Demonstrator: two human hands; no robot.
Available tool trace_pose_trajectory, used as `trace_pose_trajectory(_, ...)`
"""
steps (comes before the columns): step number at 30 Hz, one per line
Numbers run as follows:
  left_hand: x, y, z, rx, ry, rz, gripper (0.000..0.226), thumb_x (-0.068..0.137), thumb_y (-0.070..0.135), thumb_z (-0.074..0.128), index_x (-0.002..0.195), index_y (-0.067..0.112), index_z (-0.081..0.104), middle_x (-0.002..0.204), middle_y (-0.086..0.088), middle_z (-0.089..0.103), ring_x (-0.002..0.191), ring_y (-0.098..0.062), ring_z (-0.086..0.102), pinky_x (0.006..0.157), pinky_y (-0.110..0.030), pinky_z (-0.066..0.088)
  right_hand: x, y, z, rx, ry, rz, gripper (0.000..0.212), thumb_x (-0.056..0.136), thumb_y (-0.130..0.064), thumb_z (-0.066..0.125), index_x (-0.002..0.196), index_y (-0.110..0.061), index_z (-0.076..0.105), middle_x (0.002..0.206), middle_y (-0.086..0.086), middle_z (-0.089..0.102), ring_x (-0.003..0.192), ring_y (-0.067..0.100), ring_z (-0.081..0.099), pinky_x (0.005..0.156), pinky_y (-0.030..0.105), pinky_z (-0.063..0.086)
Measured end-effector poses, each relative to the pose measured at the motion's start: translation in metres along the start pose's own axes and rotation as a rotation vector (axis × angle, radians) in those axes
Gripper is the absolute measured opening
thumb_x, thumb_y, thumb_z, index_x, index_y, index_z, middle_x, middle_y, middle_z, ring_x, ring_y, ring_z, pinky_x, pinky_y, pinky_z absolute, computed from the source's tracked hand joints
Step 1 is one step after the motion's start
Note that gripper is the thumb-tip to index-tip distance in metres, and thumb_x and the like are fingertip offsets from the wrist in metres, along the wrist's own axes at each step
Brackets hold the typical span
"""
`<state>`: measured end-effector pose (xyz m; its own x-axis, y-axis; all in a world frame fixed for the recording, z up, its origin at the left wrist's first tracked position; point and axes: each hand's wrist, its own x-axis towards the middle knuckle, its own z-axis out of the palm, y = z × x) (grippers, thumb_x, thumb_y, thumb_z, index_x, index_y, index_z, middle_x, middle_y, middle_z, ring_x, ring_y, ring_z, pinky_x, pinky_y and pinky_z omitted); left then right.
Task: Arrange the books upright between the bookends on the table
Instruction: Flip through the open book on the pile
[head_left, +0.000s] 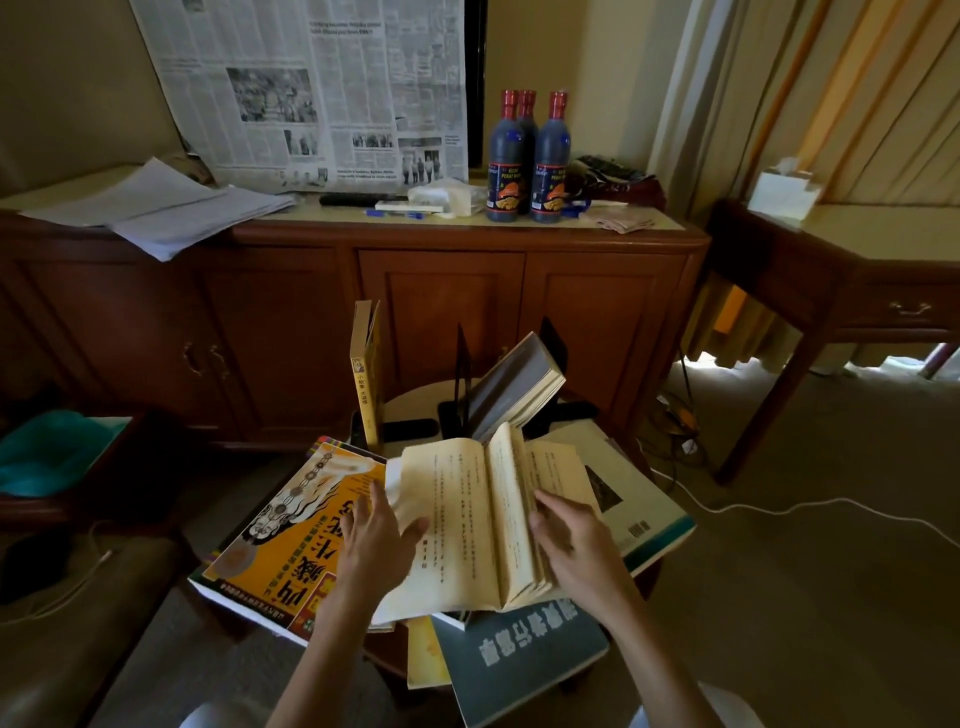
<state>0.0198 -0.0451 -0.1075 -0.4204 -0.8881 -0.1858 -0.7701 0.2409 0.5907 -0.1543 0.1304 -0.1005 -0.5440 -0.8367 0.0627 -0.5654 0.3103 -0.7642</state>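
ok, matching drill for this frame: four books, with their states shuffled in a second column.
Column 1
1. yellowed book
2. slim yellow book
3. grey-edged book
4. orange-cover book

Column 2
A. standing upright on the table
B. lying flat, cover up
C. lying open under both hands
D. tilted, leaning by the black bookends

Pairs: 1-C, 2-A, 3-D, 4-B

The left hand lies flat on the open pages; the right hand has its fingers on the right-hand pages.
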Motion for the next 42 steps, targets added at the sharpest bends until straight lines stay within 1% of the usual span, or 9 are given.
trace_pose_trajectory(5,-0.016,0.018,0.004,0.059,0.205,0.254,0.071,0.098,0.032,0.051,0.156,0.014,0.012,0.16,-0.015,0.022,0.145,-0.032,0.024,0.12,-0.049,0.024,-0.001,-0.015,0.025,-0.126,0.078,-0.099,0.064,0.091,-0.075,0.019,0.14,-0.043,0.045,0.132,-0.019,0.056,0.127,0.006,0.048,0.108,0.044,0.038)
trace_pose_trajectory(11,-0.039,0.054,0.008,0.265,0.259,0.368,0.072,0.095,0.068,0.009,0.154,0.027,0.016,0.164,-0.016,-0.014,0.141,-0.039,-0.036,0.109,-0.047,-0.034,-0.005,-0.031,0.035,-0.182,0.075,-0.092,0.077,0.084,-0.079,0.004,0.141,-0.044,0.041,0.141,-0.02,0.05,0.136,0.002,0.034,0.117,0.041,0.011)
trace_pose_trajectory(16,-0.032,0.037,0.014,0.284,0.137,0.296,0.066,0.099,0.064,0.018,0.153,0.041,-0.013,0.162,-0.017,-0.02,0.138,-0.043,-0.039,0.112,-0.058,-0.026,-0.011,-0.027,0.043,-0.092,0.046,-0.084,0.059,0.091,-0.075,0.008,0.143,-0.058,0.028,0.137,-0.021,0.051,0.13,-0.002,0.035,0.113,0.046,0.021)
trace_pose_trajectory(20,-0.031,0.032,0.007,0.314,0.189,0.362,0.064,0.1,0.052,0.022,0.155,0.039,-0.008,0.163,-0.018,-0.014,0.141,-0.043,-0.033,0.111,-0.055,-0.028,-0.012,-0.03,0.047,-0.104,0.056,-0.104,0.064,0.091,-0.073,0.009,0.146,-0.049,0.032,0.131,-0.026,0.045,0.122,-0.015,0.026,0.112,0.042,0.023)
trace_pose_trajectory(25,-0.024,0.019,0.017,0.407,0.167,0.546,0.057,0.087,0.023,0.061,0.143,0.024,0.049,0.162,-0.016,0.004,0.149,-0.04,-0.004,0.116,-0.048,-0.023,-0.01,-0.021,0.05,-0.072,0.165,-0.088,0.047,0.099,-0.032,0.051,0.145,-0.038,0.041,0.146,-0.014,0.045,0.132,0.007,0.035,0.108,0.032,0.033)
trace_pose_trajectory(28,-0.024,0.015,0.026,0.423,0.057,0.525,0.058,0.1,0.021,0.042,0.155,0.017,0.025,0.164,-0.009,-0.007,0.146,-0.024,-0.021,0.114,-0.045,-0.024,-0.01,-0.007,0.048,-0.257,0.24,-0.157,0.041,0.091,-0.018,0.063,0.13,-0.028,0.058,0.144,-0.009,0.049,0.136,0.01,0.039,0.109,0.041,0.035)
trace_pose_trajectory(35,-0.026,0.007,0.043,0.245,-0.003,0.45,0.087,0.086,0.067,-0.01,0.157,0.02,0.01,0.166,0.0,-0.007,0.15,-0.016,-0.019,0.119,-0.038,-0.015,-0.017,0.006,0.044,-0.217,0.189,-0.11,0.04,0.094,-0.026,0.061,0.132,-0.033,0.056,0.148,-0.024,0.028,0.141,0.001,0.02,0.116,0.042,0.025)
trace_pose_trajectory(38,-0.024,-0.005,0.048,0.148,-0.009,0.447,0.085,0.085,0.068,-0.008,0.157,0.024,-0.001,0.164,0.008,-0.015,0.148,-0.01,-0.023,0.123,-0.04,-0.01,-0.016,0.006,0.045,-0.267,0.168,-0.115,0.043,0.095,-0.048,0.054,0.136,-0.034,0.052,0.152,-0.022,0.025,0.143,0.003,0.018,0.117,0.041,0.022)
trace_pose_trajectory(42,-0.024,-0.01,0.048,0.163,-0.023,0.45,0.072,0.096,0.063,0.013,0.157,0.028,-0.002,0.161,0.012,-0.018,0.147,-0.006,-0.024,0.122,-0.036,-0.012,-0.015,0.01,0.053,-0.332,0.17,-0.104,0.08,0.084,-0.079,0.04,0.146,-0.029,0.041,0.157,-0.011,0.029,0.145,0.012,0.025,0.116,0.041,0.025)
